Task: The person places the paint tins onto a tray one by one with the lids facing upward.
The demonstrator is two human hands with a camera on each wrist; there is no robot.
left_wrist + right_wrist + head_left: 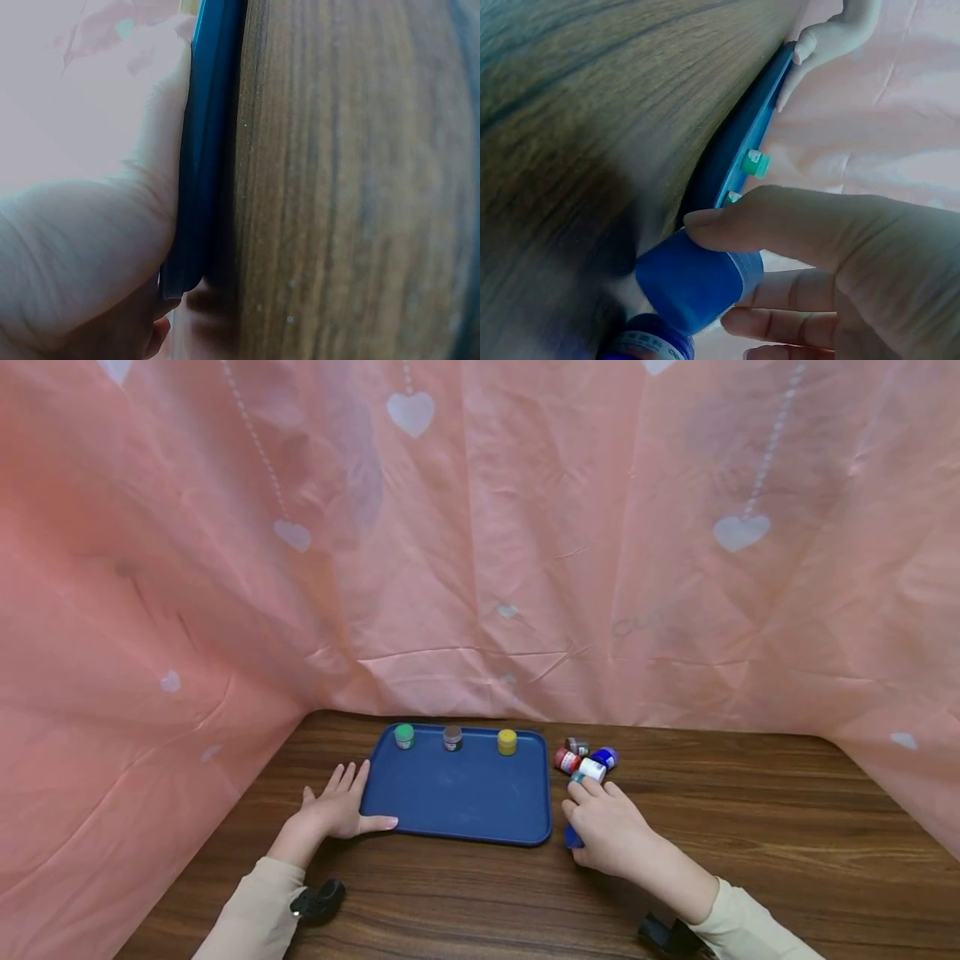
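Your left hand [336, 810] lies flat on the wooden table [750, 827], fingers straight and spread, thumb stretched along the near-left rim of the blue tray [457, 793]; the left wrist view shows the palm pressed against that rim. Your right hand [611, 831] curls round a blue-capped jar [694, 281], thumb across its cap and the other fingers tucked beneath, the jar lying on the table just off the tray's near-right corner. Just beyond your right fingertips lie a white jar [592, 769], a red jar [567, 761], a blue jar [605, 757] and a brown jar [577, 746] in a cluster. Well beyond your left fingers, three jars stand along the tray's far edge: green [404, 736], brown-capped [452, 738], yellow [507, 742].
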